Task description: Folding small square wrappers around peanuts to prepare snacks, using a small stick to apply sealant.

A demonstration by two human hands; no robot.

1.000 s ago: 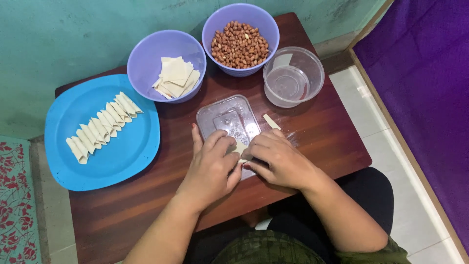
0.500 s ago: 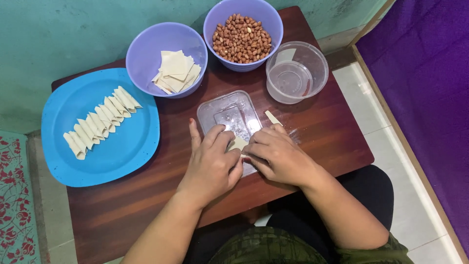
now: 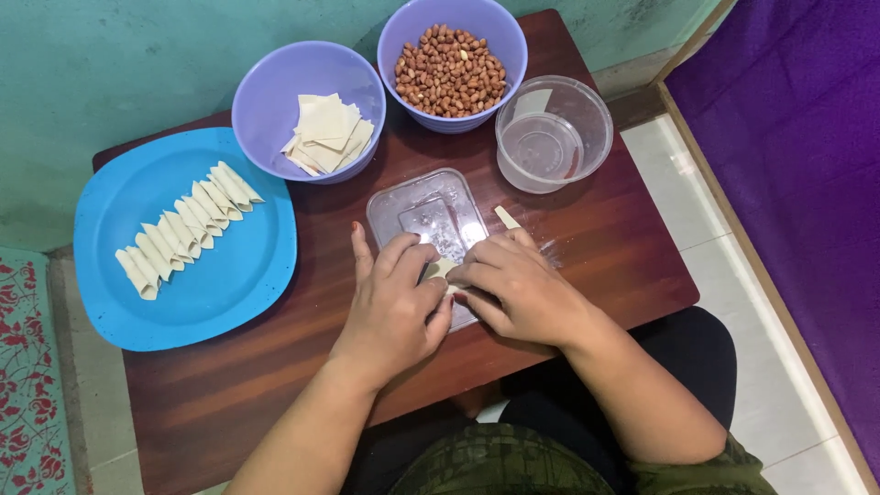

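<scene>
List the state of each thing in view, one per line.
Left hand: pinching the dough wrapper.
Right hand: pressing the same wrapper.
Dough wrapper: partly folded, on the clear lid.
Clear lid: flat.
Blue plate: holds folded rolls.
Peanut bowl: full.
Wrapper bowl: part-filled.
Clear tub: empty-looking.

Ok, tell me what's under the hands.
Both hands, left and right, press a pale wrapper on a clear tray. Most of the wrapper is covered.
</scene>
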